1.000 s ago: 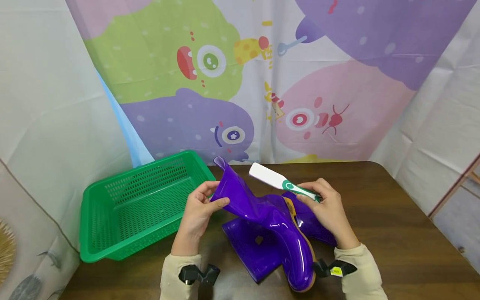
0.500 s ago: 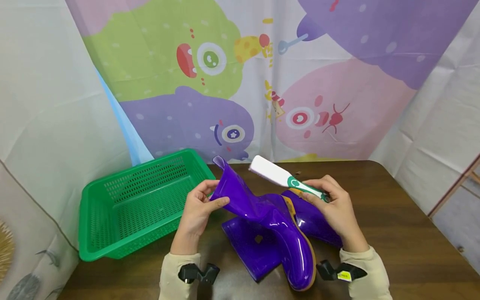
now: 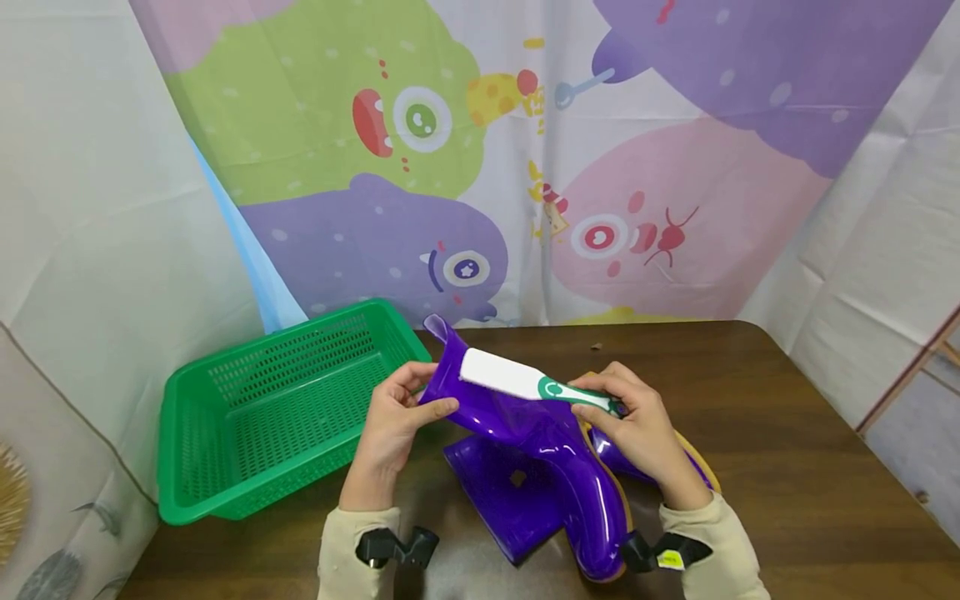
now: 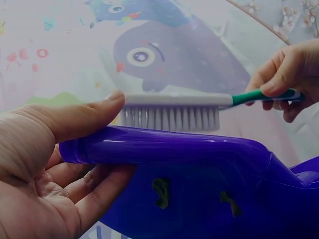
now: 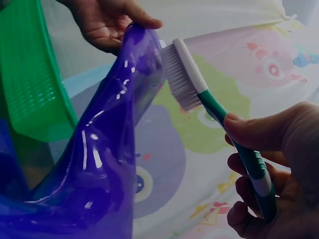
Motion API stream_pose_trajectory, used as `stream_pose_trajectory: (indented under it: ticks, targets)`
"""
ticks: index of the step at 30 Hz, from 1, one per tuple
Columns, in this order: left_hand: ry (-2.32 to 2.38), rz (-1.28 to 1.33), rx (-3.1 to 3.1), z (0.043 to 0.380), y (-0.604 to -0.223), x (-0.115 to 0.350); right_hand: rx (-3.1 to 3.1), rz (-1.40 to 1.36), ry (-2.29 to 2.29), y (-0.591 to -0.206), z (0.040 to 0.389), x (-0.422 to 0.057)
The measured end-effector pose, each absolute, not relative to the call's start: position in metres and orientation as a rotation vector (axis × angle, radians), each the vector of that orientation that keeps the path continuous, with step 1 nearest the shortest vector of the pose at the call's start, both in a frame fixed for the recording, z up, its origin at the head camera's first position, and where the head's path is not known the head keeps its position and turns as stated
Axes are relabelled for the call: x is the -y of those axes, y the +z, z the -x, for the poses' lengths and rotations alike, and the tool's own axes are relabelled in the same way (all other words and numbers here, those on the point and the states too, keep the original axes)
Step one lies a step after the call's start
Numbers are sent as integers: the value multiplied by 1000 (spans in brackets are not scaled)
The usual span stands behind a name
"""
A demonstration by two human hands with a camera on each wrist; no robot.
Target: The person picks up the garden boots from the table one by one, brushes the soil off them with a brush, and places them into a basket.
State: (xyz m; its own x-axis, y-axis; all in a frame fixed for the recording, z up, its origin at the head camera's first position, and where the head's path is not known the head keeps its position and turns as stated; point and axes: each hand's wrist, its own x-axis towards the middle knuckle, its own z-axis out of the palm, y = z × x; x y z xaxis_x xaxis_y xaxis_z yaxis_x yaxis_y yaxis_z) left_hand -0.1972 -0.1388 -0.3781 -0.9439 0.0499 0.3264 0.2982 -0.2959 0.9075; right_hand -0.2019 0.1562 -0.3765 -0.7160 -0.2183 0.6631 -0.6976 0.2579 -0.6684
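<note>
My left hand (image 3: 392,429) grips the top of a shiny purple rain boot (image 3: 581,475), thumb on the outside, fingers beneath the rim. The shaft is raised and tilted, with the toe pointing toward me. In my right hand (image 3: 637,421) is a scrub brush (image 3: 501,372) with a white head and green-and-white handle, held by the handle. Its white bristles (image 4: 169,118) face the boot shaft, right at its surface in the left wrist view. A second purple boot (image 3: 510,500) lies underneath on the table, partly hidden. Small dark smudges (image 4: 160,193) show on purple rubber in the left wrist view.
A green perforated plastic basket (image 3: 300,408) stands at the left on the brown wooden table (image 3: 795,433). A cartoon-printed cloth (image 3: 420,108) hangs behind the table. A tiny brown scrap (image 3: 596,346) lies near the back edge.
The brush has moved left and down from above the boots onto the raised shaft, after a slight shift right. My left hand and the held boot stay nearly still.
</note>
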Motion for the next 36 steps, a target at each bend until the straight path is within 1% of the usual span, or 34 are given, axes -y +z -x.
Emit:
stream_pose_trajectory:
  ticks: [7,14,18,29,36]
  targets:
    - [-2364,492,1750,198,-378,142,2164,-788,1420,-378,203,-154]
    - [-2374,680,1709,199,-380,147,2191,-747,1418,-380,207,-159]
    - [-2385,740,1683,200,-380,150,2203,-716,1383,-383,211,-165]
    - [-2398,757,1689,200,-382,152,2278,-549,1237,-376,212,-185]
    - [-2395,720,1712,201,-383,154,2320,-457,1198,-369,209,-211]
